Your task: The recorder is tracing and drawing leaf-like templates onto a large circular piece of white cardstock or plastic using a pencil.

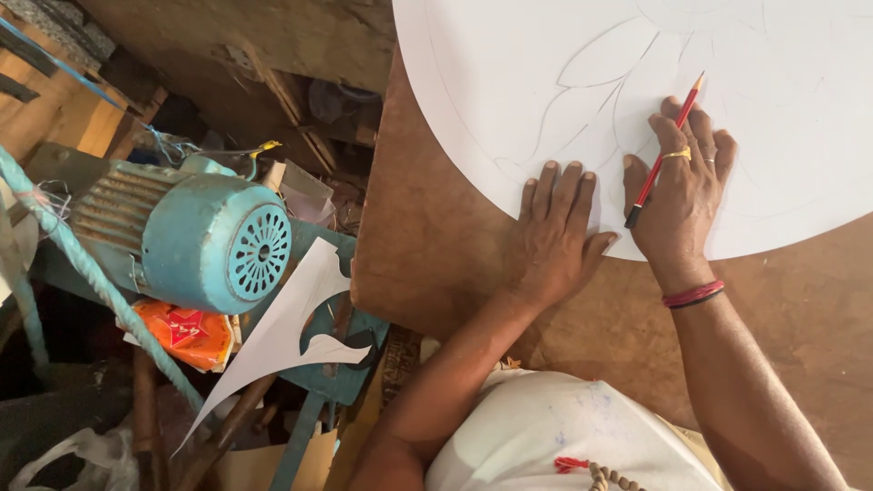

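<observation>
Plywood bench (455, 245) carries one large white round sheet (564, 55), its edge pinned flat by the left hand (555, 227), fingers spread and empty, so the faint petal outlines stay put. The right hand (682, 191) pinches one red pencil (664, 155), tip on the sheet. Beside the bench sit one blue motor (200, 236) and one white cut-out template (282, 336).

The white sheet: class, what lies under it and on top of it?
The white sheet lies on a brown table. Left hand and right hand, holding a red pencil, rest on it. Beneath is hidden.
</observation>
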